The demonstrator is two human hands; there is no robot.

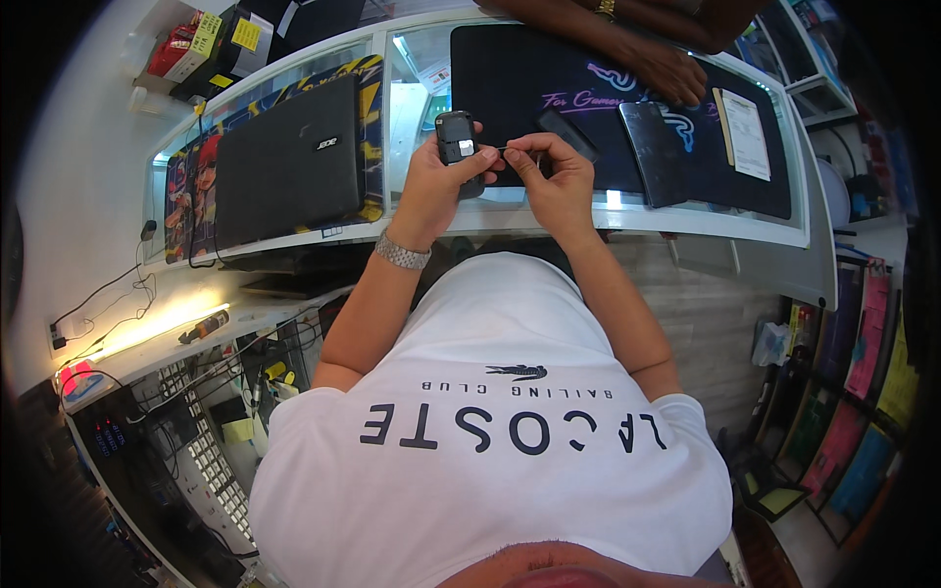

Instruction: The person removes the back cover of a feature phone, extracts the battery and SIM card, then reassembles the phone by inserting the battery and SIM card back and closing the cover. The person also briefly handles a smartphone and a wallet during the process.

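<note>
My left hand (431, 191) is closed around a small black mobile phone (456, 132), held upright above the counter's near edge. Its back seems to face me, with a small white patch in the middle. Close beside it, my right hand (564, 191) pinches a thin dark piece (504, 149) between thumb and fingertips, at the tip of my left thumb. The piece is too small to name. Just beyond my right hand, a dark oblong object (569, 130) lies on the black desk mat (490, 73).
On the glass-topped counter (431, 230), a closed black laptop (284, 162) rests at the left. Toward the right lie a flat black device (652, 157) and a pad with white paper (745, 135). Another person's hand (676, 78) leans on the mat's far side.
</note>
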